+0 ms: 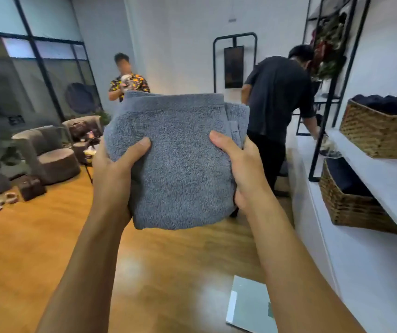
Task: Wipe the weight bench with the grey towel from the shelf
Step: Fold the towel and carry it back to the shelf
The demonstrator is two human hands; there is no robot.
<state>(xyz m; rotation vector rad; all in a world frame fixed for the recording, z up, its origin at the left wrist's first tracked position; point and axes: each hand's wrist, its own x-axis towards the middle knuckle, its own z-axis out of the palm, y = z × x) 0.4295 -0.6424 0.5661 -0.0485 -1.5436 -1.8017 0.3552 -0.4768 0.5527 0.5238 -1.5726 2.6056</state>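
Both hands up in front of the chest, and the folded grey towel (175, 159) is held between them, in the air above the wooden floor (36, 248). Left hand (113, 174) clamps the left edge, thumb pressed across the front face; right hand (240, 169) grips the right edge, thumb on top, fingers (246, 146) curled behind the loose layers. The towel hangs upright, flat face toward the camera, long axis roughly vertical, folded edge at the bottom. To the right, white shelves (370, 272) with wicker baskets (380, 131). Two people stand beyond.
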